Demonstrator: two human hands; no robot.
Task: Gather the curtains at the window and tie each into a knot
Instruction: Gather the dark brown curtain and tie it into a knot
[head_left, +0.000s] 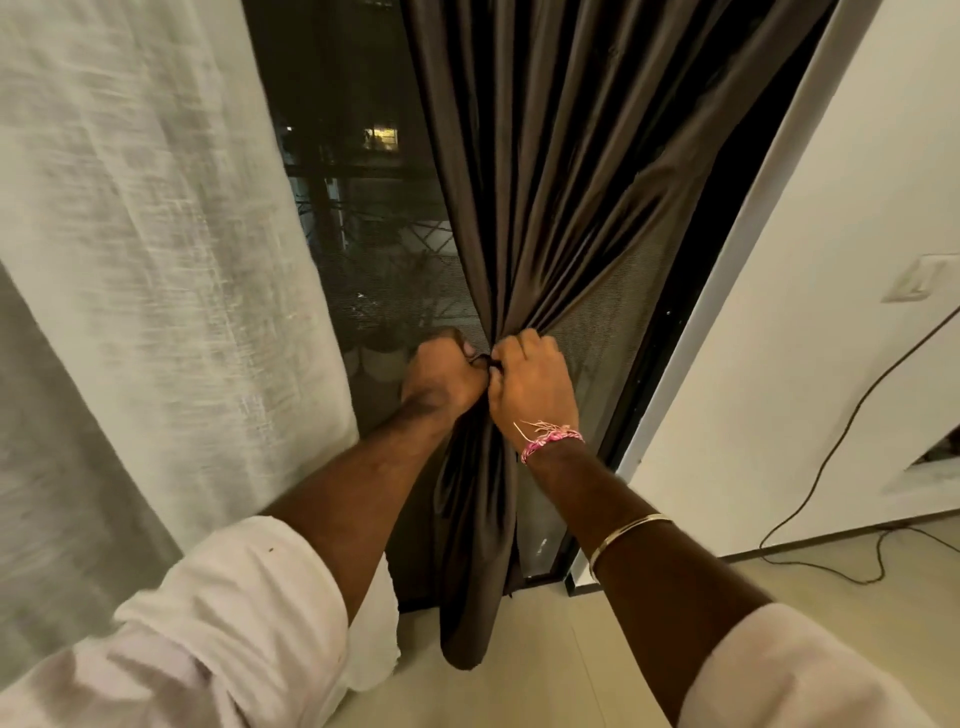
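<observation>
A dark brown curtain (561, 171) hangs at the window's right side, pulled into a tight bunch at about waist height. My left hand (441, 376) and my right hand (535, 384) grip that bunch side by side, fingers curled round the cloth. Below the hands the gathered cloth (475, 545) hangs in a narrow tail to the floor. A white sheer curtain (156, 260) hangs loose on the left. The dark window glass (353, 208) shows between the two curtains.
A white wall (831, 312) stands on the right with a switch plate (917, 278) and a black cable (831, 441) trailing down to the pale floor (571, 665). The window's dark frame (649, 374) runs down beside my right hand.
</observation>
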